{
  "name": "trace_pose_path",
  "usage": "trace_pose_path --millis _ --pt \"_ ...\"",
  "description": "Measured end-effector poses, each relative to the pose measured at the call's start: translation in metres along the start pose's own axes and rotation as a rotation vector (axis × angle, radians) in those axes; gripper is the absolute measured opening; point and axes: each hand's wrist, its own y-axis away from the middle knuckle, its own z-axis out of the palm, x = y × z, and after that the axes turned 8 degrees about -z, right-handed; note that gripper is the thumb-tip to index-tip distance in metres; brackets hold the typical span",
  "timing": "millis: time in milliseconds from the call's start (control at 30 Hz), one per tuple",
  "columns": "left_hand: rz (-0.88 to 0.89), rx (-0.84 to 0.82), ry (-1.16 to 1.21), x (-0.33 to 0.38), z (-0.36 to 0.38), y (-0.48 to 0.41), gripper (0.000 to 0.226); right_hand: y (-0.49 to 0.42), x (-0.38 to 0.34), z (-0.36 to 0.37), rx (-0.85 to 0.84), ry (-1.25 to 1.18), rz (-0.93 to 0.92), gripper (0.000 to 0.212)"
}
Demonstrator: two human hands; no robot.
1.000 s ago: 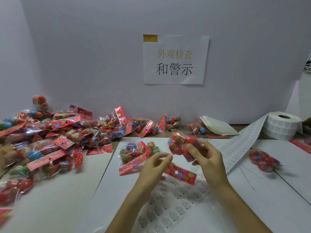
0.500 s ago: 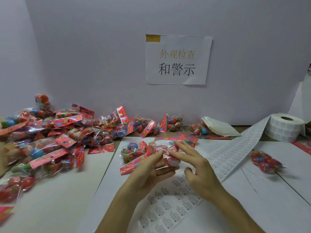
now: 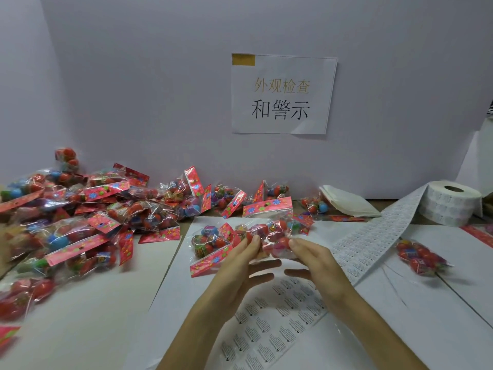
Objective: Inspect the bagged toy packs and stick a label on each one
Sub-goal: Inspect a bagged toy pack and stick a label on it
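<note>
I hold one clear toy pack (image 3: 272,232) of red and coloured balls upright over the white sheet, its red flowered header card on top. My left hand (image 3: 237,268) pinches the pack's left side between thumb and forefinger, its other fingers stretched out underneath. My right hand (image 3: 317,263) holds the right side with the thumb on the bag and the fingers below. A strip of small printed labels (image 3: 282,313) lies under both hands and runs up to a label roll (image 3: 450,202) at the back right.
A big pile of toy packs (image 3: 80,217) covers the left of the table and runs along the back wall. One pack (image 3: 209,245) lies just left of my hands, another single pack (image 3: 420,259) lies at the right. Folded white sheets (image 3: 346,202) rest by the wall.
The pack has been turned over between my hands: its header card hung down toward me a second ago and now stands on top. Both hands moved slightly lower and apart.
</note>
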Motion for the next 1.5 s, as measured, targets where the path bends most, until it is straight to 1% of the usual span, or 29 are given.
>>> trace_pose_path --millis 100,167,200,267,300,367,433,500,567,633,700,733,800,833,867,900,933,1000,1033,1067,1100,1167,1300,1433,1500 --pt "0.007 0.063 -0.005 0.0 -0.002 0.0 0.033 0.0 -0.002 0.0 0.077 0.005 -0.066 0.021" --pt "0.018 0.144 -0.019 -0.001 -0.004 0.001 0.036 0.001 -0.001 0.0 0.144 0.021 -0.127 0.014" --pt "0.019 0.196 -0.035 -0.001 -0.005 0.0 0.04 0.001 0.0 0.0 0.194 0.078 -0.178 0.012" --pt "0.012 0.242 -0.036 -0.001 -0.007 0.0 0.043 0.004 0.001 0.0 0.287 0.287 -0.321 0.021" --pt "0.008 0.217 -0.016 0.0 -0.008 0.0 0.041 0.006 0.002 0.0 0.313 0.398 -0.403 0.027" --pt "-0.002 0.097 0.034 0.002 -0.007 0.001 0.033 0.007 0.003 0.001 0.31 0.523 -0.546 0.035" --pt "-0.003 -0.017 0.038 0.003 -0.004 0.003 0.031 0.009 0.004 0.005 0.269 0.55 -0.628 0.037" --pt "-0.006 -0.036 -0.007 0.003 -0.002 0.003 0.034 0.01 0.005 0.009 0.234 0.538 -0.647 0.033" --pt "-0.015 0.002 -0.042 0.002 -0.003 0.001 0.034 0.009 0.005 0.011 0.25 0.424 -0.592 0.023" --pt "-0.003 0.027 -0.038 0.0 -0.006 -0.001 0.034 0.007 0.003 0.011 0.29 0.185 -0.43 0.013" --pt "0.038 0.047 -0.019 -0.001 -0.008 -0.003 0.032 0.003 0.002 0.006 0.283 0.012 -0.262 0.012" --pt "0.067 0.077 -0.012 0.0 -0.009 -0.003 0.031 0.001 0.002 0.005 0.255 0.0 -0.194 0.014" --pt "0.138 0.19 -0.064 -0.001 -0.009 -0.003 0.023 -0.002 0.008 0.001 0.198 0.121 -0.125 0.017" --pt "0.172 0.269 -0.119 -0.002 -0.01 -0.005 0.019 -0.002 0.012 -0.002 0.169 0.24 -0.117 0.018" --pt "0.194 0.35 -0.187 -0.004 -0.011 -0.006 0.019 -0.002 0.015 -0.004 0.129 0.374 -0.115 0.019" --pt "0.204 0.423 -0.266 -0.005 -0.012 -0.007 0.025 -0.002 0.017 -0.007 0.072 0.507 -0.109 0.025" --pt "0.198 0.479 -0.358 -0.006 -0.014 -0.007 0.034 -0.003 0.019 -0.01 -0.002 0.626 -0.091 0.034" --pt "0.153 0.534 -0.542 -0.007 -0.016 -0.007 0.063 -0.003 0.022 -0.017 -0.18 0.8 -0.025 0.053" --pt "0.125 0.544 -0.599 -0.007 -0.017 -0.008 0.074 -0.003 0.023 -0.02 -0.266 0.847 0.014 0.06" --pt "0.101 0.55 -0.637 -0.007 -0.018 -0.007 0.08 -0.002 0.024 -0.021 -0.339 0.868 0.052 0.065" --pt "0.086 0.554 -0.66 -0.007 -0.018 -0.007 0.081 0.0 0.026 -0.022 -0.399 0.878 0.084 0.069" --pt "0.075 0.553 -0.675 -0.008 -0.017 -0.007 0.075 0.002 0.029 -0.023 -0.478 0.918 0.118 0.07" --pt "0.1 0.569 -0.738 -0.011 -0.017 -0.007 0.063 0.002 0.029 -0.025 -0.478 0.932 0.097 0.067" --pt "0.026 0.539 -0.779 -0.013 -0.023 -0.007 0.071 0.001 0.026 -0.034 -0.541 0.873 0.1 0.066" --pt "0.013 0.535 -0.866 -0.011 -0.026 -0.009 0.069 0.0 0.023 -0.037 -0.571 0.841 0.099 0.063"
